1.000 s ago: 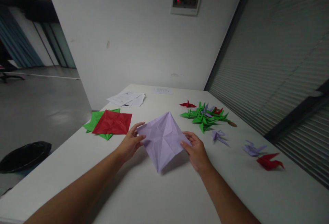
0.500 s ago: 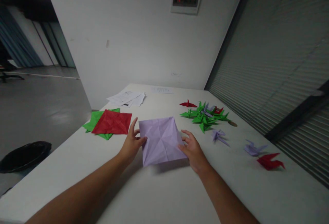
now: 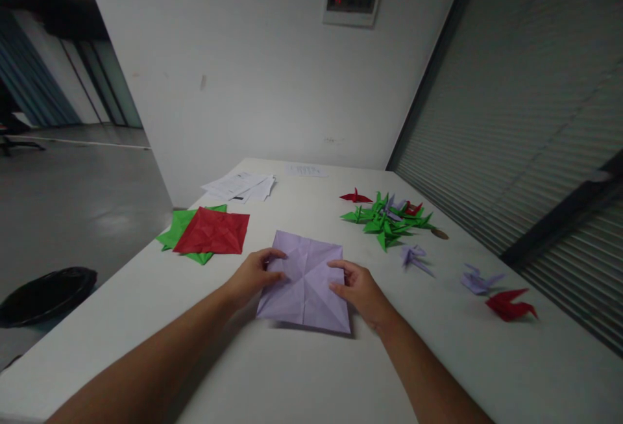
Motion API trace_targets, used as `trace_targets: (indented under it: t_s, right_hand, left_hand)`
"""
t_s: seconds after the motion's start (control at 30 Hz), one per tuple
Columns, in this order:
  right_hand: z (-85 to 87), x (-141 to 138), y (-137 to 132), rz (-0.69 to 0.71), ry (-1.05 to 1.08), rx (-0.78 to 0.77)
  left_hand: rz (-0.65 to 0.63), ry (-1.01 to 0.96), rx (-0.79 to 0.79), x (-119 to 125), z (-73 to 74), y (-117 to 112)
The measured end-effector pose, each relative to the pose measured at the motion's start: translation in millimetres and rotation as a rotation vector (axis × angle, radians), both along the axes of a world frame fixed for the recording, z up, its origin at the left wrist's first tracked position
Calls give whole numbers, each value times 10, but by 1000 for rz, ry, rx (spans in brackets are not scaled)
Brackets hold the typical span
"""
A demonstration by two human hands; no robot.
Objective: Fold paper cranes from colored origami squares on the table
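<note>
Lilac paper square [image 3: 304, 284], opened out, creases meeting at centre, near edge raised off table [image 3: 292, 378].

One lilac sheet [image 3: 304, 281], one red sheet [image 3: 213, 230], at least three red cranes [image 3: 510, 305] and three lilac cranes [image 3: 477, 283] show.

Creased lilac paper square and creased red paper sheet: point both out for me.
Creased lilac paper square [image 3: 305, 286]: head view, on its creased middle.
Creased red paper sheet [image 3: 213, 231]: head view, on its middle.

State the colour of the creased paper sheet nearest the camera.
Pale purple; the creased sheet shows best in the head view.
</note>
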State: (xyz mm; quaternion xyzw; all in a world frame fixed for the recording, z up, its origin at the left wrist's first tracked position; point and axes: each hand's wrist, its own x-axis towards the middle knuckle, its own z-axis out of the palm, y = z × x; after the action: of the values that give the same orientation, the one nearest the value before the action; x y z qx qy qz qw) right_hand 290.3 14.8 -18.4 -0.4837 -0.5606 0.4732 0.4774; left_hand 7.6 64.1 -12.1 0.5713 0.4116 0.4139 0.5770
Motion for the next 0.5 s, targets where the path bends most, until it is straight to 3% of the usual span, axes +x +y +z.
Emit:
trace_targets:
  t_s: [0.23,0.5]
  right_hand:
    - [-34,65,52,-71,33,25]
    - [-38,66,68,-107,-199,165]
  left_hand:
    - [4,209,109,-17,4,9]
    - [104,224,159,-20,-21,44]
